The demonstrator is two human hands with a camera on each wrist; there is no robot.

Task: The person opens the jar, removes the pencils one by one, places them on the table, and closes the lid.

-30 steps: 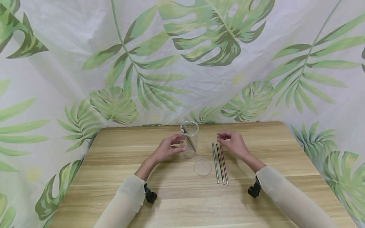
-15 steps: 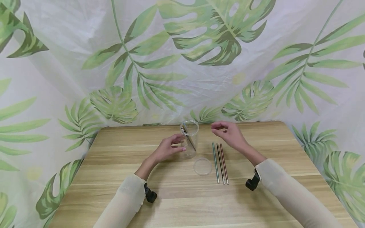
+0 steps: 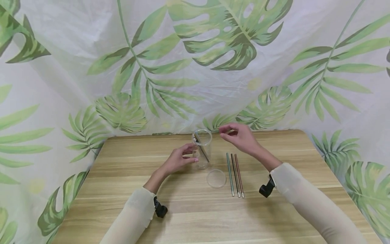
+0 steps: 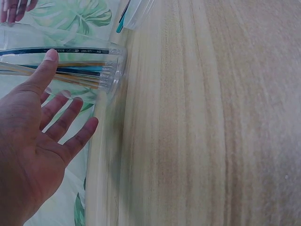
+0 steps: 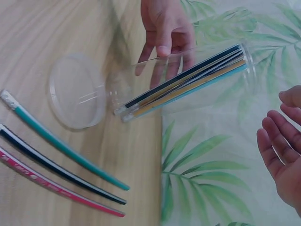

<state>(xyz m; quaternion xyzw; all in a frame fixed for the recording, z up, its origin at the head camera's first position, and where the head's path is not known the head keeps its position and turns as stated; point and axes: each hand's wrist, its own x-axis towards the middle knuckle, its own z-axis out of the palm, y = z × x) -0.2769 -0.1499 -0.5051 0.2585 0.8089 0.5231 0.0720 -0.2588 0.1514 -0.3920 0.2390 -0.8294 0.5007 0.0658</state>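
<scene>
A clear plastic cylinder [image 3: 202, 152] stands at the back of the table with several pencils [image 3: 202, 149] leaning inside it. My left hand [image 3: 179, 157] holds its left side, thumb in front and fingers behind; the left wrist view shows those fingers spread and only lightly bent. Right of the cylinder, near its rim, hovers my right hand [image 3: 239, 135] with loosely bent fingers and nothing in them. On the tabletop lie a green pencil [image 3: 230, 174], a black pencil [image 3: 235, 175] and a red pencil [image 3: 239, 176], side by side.
A round clear lid [image 3: 216, 178] lies flat between the cylinder and the loose pencils. The wooden table [image 3: 189, 220] ends just behind the cylinder, against a leaf-print cloth [image 3: 213, 84]. Dark wrist cameras sit at both cuffs.
My right hand has risen from beside the loose pencils' far ends and moved left and back, nearer the cylinder's rim. The left hand, cylinder, lid and pencils stay put.
</scene>
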